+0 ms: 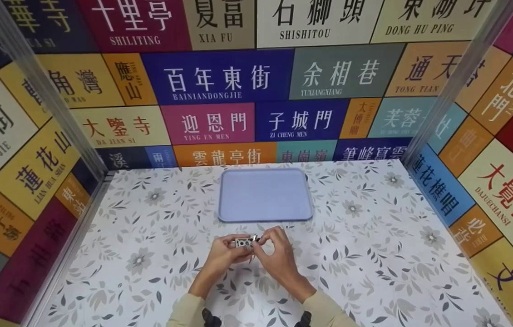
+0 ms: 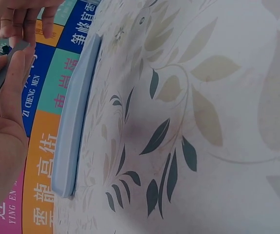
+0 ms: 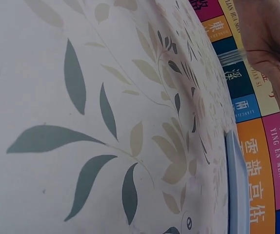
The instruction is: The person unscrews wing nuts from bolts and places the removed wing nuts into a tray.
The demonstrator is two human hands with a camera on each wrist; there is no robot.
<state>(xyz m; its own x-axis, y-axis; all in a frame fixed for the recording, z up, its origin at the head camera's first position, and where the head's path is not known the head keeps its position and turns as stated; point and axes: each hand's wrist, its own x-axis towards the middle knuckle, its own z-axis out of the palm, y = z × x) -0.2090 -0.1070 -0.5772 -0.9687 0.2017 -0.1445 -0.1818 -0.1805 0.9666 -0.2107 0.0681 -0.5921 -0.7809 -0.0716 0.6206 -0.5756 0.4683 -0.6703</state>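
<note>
Over the near middle of the table, my left hand (image 1: 224,253) holds a small grey metal-looking block (image 1: 244,243) with round holes on its face. In the left wrist view the block (image 2: 4,70) appears as a flat grey bar between thumb and fingers. My right hand (image 1: 280,256) pinches at the block's right end with thumb and forefinger, beside a small dark part. Exactly what those fingertips grip is too small to make out. The right wrist view catches the left hand (image 3: 271,53) at its right edge, with most of the block cut off.
Beyond the hands a light blue tray (image 1: 265,195) lies on the table. A floral-patterned white cloth (image 1: 147,236) covers the tabletop. Panels with coloured street-name signs (image 1: 220,77) enclose the back and sides, with clear strips (image 1: 438,86) at the corners.
</note>
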